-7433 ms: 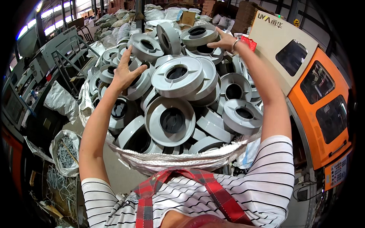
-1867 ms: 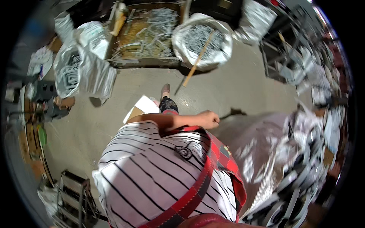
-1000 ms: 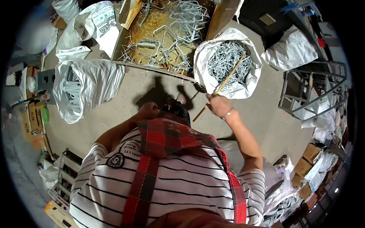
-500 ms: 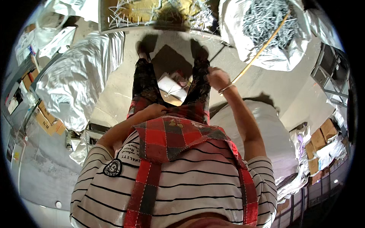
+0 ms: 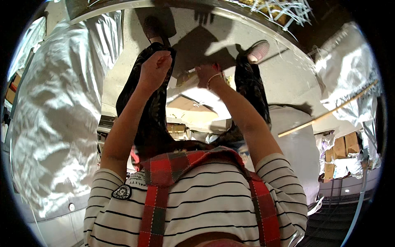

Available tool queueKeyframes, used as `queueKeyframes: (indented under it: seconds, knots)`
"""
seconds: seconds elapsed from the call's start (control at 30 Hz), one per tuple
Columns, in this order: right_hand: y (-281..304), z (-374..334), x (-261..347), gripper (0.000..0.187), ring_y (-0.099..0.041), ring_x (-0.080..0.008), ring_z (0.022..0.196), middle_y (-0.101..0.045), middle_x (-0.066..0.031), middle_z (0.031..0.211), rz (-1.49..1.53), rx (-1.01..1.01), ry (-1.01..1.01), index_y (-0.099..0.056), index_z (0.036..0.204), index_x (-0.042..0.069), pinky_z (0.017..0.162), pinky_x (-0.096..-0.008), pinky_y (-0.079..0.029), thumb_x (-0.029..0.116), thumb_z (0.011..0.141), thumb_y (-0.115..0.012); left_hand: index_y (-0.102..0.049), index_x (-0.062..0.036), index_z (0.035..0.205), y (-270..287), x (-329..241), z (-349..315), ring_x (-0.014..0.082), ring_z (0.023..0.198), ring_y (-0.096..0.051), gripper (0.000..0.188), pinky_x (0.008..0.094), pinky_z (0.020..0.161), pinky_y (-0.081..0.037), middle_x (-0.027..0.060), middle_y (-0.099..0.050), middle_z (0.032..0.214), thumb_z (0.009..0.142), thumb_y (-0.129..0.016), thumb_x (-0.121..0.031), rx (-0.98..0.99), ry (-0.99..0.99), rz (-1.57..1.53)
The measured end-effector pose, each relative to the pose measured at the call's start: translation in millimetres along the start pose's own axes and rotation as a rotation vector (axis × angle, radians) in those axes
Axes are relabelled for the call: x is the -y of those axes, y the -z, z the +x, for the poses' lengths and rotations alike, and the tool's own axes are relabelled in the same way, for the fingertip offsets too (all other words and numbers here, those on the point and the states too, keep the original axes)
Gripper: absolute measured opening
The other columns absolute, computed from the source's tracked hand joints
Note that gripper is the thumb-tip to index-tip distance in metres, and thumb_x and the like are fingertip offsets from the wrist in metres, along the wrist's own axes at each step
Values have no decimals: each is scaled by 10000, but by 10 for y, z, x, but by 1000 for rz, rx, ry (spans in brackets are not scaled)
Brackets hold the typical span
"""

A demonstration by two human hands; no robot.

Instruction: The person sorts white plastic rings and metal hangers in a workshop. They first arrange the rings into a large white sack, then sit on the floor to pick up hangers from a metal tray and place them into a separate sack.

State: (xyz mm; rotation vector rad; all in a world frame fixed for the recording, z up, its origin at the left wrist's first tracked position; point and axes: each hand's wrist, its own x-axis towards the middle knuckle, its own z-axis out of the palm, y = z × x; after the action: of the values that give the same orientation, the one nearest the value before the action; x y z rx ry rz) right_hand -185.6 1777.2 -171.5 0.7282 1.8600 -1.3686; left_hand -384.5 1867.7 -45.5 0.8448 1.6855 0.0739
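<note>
My left hand (image 5: 155,70) is raised in front of my left knee, its fingers curled into a loose fist with nothing visible in it. My right hand (image 5: 208,76) reaches down between my legs, in shadow. A small reddish thing (image 5: 217,67) shows at its fingers, too dark to name, and whether the fingers grip it is hidden. Just below that hand lies a white sheet-like thing (image 5: 220,108), with a brown cardboard-like piece (image 5: 185,103) next to it.
A large silvery sack (image 5: 57,107) lies at my left. A tray edge with pale plastic strips (image 5: 284,12) is at the far side. To the right are a white bag (image 5: 341,70), a long wooden stick (image 5: 329,110), a white bulky sack (image 5: 292,144) and cardboard boxes (image 5: 340,150).
My view has turned and shifted. The left hand has risen from my lap to the left knee. The right hand has moved inward from beside the right knee to between my legs. My feet are wider apart.
</note>
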Motion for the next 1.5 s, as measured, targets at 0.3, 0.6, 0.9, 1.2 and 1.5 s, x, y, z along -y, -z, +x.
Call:
queueKeyframes:
  seconds: [0.3,0.6,0.9,1.2,1.5]
  knots:
    - [-8,373,102,578,-570,-301,1025,-586,-157,1114,6,295,-55,-558,1164,105,867,-417,-463,306,651,-730,-555,12,1087,162,-371,531,171,895,-595,288,297,824,-460,107,-625,980,893,-545,-199,-29,61,-740]
    - [170,251,-733,533,-586,-300,1000,-611,-152,1070,-36,271,-97,-562,1163,118,862,-410,-468,310,688,-707,-569,11,1070,633,-927,770,140,868,-580,293,277,786,-454,86,-621,978,886,-547,-216,-80,-337,-530]
    - [1168,-752,45,316,-591,-284,870,-576,-192,950,-374,-430,-26,-506,1040,-24,716,-366,-495,185,813,-575,-577,20,1010,413,-1378,520,90,749,-562,265,199,683,-443,36,-606,837,863,-572,-200,-145,-695,-505]
    - [595,-3764,-1514,395,-495,-378,962,-540,-224,968,-214,-2049,-658,-540,969,-28,851,-422,-406,182,668,-687,-620,23,924,77,-1016,280,101,692,-558,245,250,659,-452,37,-622,756,816,-603,-196,-453,-974,33]
    - [-775,-3884,-2637,290,-602,-259,658,-574,-123,680,1620,-1629,-121,-572,965,-4,484,-413,-506,195,774,-662,-607,-25,836,-311,-1067,305,88,600,-540,167,228,529,-428,17,-594,697,841,-581,-190,-32,-767,-148]
